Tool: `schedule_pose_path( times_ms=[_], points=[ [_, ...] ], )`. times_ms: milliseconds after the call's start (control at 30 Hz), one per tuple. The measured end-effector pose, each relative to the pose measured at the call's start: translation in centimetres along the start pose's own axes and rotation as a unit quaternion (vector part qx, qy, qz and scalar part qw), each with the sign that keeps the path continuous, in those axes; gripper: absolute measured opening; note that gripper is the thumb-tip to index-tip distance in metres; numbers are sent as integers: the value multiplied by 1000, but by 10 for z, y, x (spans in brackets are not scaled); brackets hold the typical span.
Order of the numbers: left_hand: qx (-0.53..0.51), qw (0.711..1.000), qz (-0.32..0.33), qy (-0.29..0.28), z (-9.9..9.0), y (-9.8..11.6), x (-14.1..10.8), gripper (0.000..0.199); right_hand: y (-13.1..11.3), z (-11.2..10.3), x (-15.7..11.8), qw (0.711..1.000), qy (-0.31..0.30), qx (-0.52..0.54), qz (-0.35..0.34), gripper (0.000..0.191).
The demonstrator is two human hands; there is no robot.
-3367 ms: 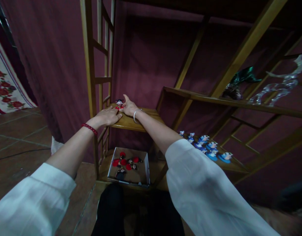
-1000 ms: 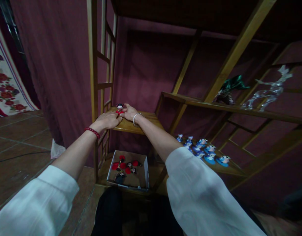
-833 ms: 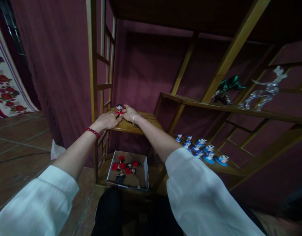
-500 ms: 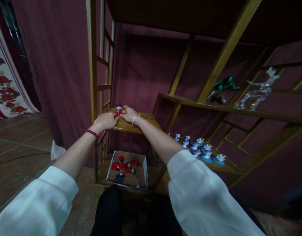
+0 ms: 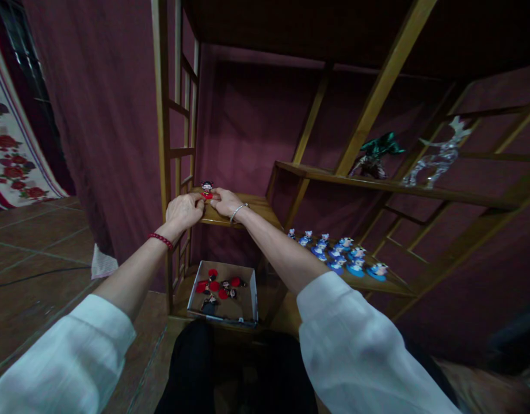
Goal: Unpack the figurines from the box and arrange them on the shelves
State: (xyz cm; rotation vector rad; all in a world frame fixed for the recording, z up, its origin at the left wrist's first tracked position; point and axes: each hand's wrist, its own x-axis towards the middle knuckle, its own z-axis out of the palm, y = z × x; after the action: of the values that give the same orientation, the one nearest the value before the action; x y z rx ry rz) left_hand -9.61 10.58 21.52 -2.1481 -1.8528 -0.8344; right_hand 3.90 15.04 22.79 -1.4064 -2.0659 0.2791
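The left hand (image 5: 185,211) and right hand (image 5: 228,202) are held palm-down, fingertips meeting around the base of a small red-and-black doll figurine (image 5: 207,190) upright on a honey-brown wooden shelf (image 5: 219,217), seemingly steadying it; whether they are gripping, I cannot tell.

- I can read no text, label, brand, number or sign anywhere in this view.
- A small red-and-black doll figurine (image 5: 206,190) before me: no lettering I can make out.
- A shallow brown cardboard tray (image 5: 250,293) below me: no legible print.
- Blue-and-white figurines (image 5: 356,267) to my right: too small for me to tell any markings.
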Motion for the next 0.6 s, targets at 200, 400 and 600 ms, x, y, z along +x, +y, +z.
schedule_pose_path(
  times_ms=[200,400,600],
  points=[
    [-50,998,10,24,4,0,-10,41,-9,-1,-18,998,-27,37,-37,25],
    [-99,992,27,71,10,5,-25,40,-10,2,-38,992,-18,93,-82,25],
    [-139,983,65,102,16,9,-39,37,-11,-1,-65,993,18,52,-100,25]
  ],
)
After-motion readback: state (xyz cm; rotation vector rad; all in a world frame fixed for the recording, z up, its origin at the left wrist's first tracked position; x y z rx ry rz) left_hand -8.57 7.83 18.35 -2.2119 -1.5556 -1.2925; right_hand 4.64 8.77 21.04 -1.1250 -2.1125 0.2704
